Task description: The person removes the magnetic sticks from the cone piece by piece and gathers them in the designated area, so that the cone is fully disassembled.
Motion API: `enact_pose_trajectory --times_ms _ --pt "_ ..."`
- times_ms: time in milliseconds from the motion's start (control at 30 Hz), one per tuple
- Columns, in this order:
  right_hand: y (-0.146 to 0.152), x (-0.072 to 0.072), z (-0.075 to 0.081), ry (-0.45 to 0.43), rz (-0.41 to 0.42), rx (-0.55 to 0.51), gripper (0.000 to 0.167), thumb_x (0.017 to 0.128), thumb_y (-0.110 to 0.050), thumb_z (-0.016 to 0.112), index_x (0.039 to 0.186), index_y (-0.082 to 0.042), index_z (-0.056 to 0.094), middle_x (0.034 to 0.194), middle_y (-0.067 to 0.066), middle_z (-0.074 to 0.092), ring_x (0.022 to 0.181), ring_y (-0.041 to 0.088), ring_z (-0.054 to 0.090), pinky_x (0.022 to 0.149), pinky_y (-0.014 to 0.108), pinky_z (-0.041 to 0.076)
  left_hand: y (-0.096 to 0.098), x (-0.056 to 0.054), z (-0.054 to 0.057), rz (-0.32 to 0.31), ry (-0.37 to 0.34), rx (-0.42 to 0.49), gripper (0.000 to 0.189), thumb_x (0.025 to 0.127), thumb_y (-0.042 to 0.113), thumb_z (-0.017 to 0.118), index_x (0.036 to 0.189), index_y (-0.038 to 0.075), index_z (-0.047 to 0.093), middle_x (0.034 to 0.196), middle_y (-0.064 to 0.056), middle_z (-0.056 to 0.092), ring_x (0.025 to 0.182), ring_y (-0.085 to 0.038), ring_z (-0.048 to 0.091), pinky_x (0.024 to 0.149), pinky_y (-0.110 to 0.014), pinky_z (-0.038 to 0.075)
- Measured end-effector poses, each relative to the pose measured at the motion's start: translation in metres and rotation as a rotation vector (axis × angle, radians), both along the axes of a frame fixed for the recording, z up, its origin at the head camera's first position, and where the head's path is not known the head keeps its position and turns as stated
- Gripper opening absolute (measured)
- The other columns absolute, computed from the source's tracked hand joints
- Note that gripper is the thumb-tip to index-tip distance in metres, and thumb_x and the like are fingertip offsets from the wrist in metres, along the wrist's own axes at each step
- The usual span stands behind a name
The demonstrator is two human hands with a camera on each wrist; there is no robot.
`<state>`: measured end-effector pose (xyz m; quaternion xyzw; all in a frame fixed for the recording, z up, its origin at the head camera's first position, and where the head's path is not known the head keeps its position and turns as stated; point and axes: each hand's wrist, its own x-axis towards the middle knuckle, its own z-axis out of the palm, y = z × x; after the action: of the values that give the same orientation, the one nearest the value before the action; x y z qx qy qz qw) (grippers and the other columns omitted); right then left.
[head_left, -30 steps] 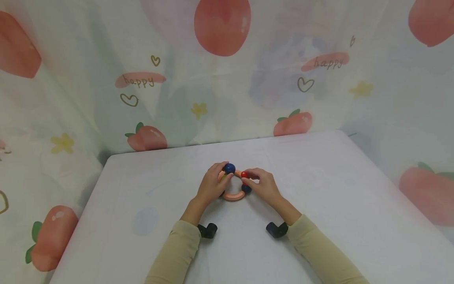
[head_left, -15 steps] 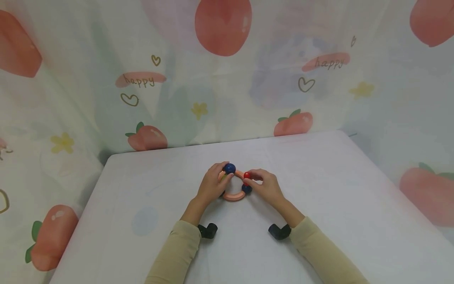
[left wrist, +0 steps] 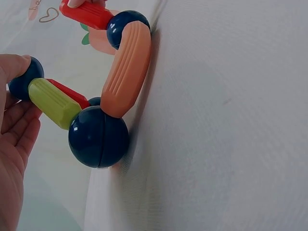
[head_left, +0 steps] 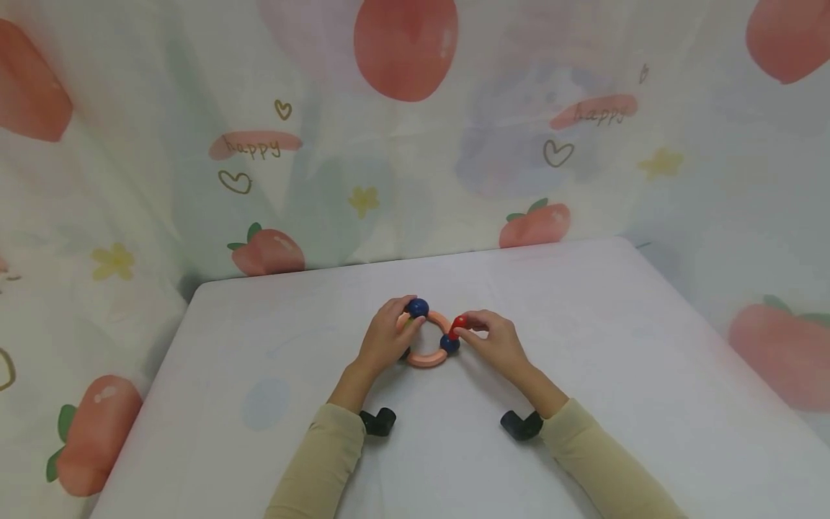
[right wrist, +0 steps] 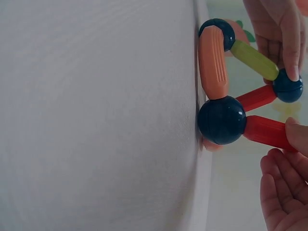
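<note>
A magnetic building set piece stands on the white table: orange curved rods (head_left: 426, 359) form a ring with blue balls (right wrist: 221, 120) at the joints. My left hand (head_left: 385, 333) pinches the raised blue ball (left wrist: 26, 79) between thumb and fingers. From that ball a green rod (left wrist: 55, 103) and a red rod (right wrist: 257, 98) slope down to the ring. With thumb and finger, my right hand (head_left: 496, 342) pinches the upper end of another red rod (right wrist: 267, 131). Its lower end touches the right-hand blue ball (head_left: 449, 343), and it leans outward. Part of the ring hides behind my left hand.
The white tabletop (head_left: 259, 461) spreads around the ring on all sides. Behind it hangs a fruit-patterned cloth (head_left: 415, 166). Dark wrist-camera pieces (head_left: 379, 422) jut inward from both wrists just above the table.
My right hand has moved a little to the right, and the red rod in it has gone from nearly upright to leaning right. The left hand stays at the raised blue ball.
</note>
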<state>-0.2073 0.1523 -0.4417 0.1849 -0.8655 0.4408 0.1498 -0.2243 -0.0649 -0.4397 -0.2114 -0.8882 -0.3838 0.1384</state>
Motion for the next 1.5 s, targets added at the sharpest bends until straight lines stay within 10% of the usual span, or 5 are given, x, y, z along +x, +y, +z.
enact_pose_trajectory --times_ms 900,1500 --pt "0.001 -0.001 0.025 -0.079 -0.046 -0.031 0.037 0.081 -0.024 0.071 0.108 0.000 0.062 0.101 0.011 0.064 0.093 0.024 0.059 0.084 0.039 0.048 -0.011 0.006 -0.009 0.036 0.044 0.072 0.047 0.085 0.024 0.067 0.123 0.001 0.054 0.111 -0.008 0.059 0.101 -0.018 0.054 0.087 -0.034 0.045" --pt "-0.033 -0.035 0.040 -0.226 0.260 -0.033 0.036 0.079 -0.013 0.073 0.109 0.001 0.063 0.107 0.015 0.063 0.101 0.032 0.056 0.089 0.047 0.043 -0.016 0.008 -0.024 -0.008 0.033 0.194 0.036 0.084 0.019 0.068 0.114 0.001 0.058 0.103 -0.007 0.062 0.094 -0.018 0.057 0.083 -0.031 0.047"
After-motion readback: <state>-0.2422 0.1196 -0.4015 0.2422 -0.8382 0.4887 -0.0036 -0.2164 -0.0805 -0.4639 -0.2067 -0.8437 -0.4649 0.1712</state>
